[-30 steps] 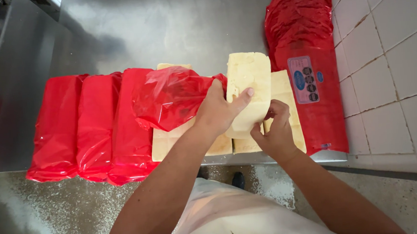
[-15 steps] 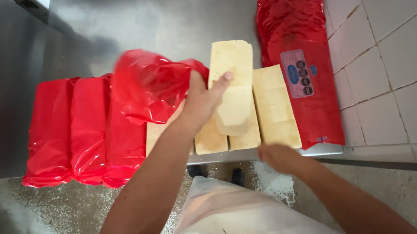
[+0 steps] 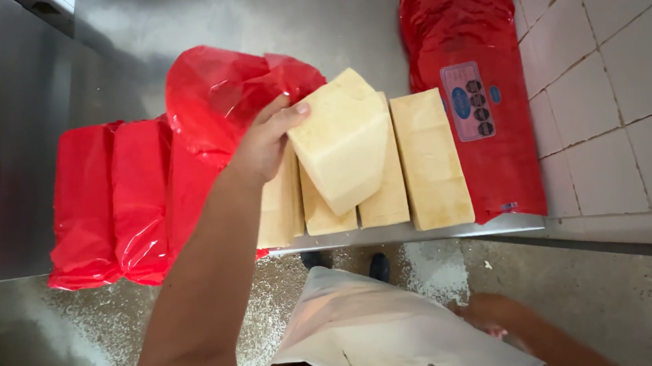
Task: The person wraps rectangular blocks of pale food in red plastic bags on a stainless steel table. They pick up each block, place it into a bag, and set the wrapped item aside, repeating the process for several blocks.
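My left hand [image 3: 262, 143] grips a pale yellow cheese block [image 3: 342, 137] and a crumpled red plastic wrapper [image 3: 222, 95], both lifted above the steel counter [image 3: 181, 26]. The block is tilted, one corner pointing down. Under it, three unwrapped cheese blocks [image 3: 431, 158] lie side by side at the counter's front edge. My right hand [image 3: 492, 312] hangs low beside my apron, blurred, with nothing visible in it.
Three red-wrapped blocks [image 3: 116, 203] lie in a row on the left of the counter. Another red wrapped pack [image 3: 478, 83] with a label lies along the tiled wall [image 3: 607, 90]. Below the counter edge, the speckled floor [image 3: 72, 342] and my shoe [image 3: 380, 266] show.
My left hand has raised the cheese block and red wrapper higher and tilted the block. My right hand left the blocks and dropped down to my side.
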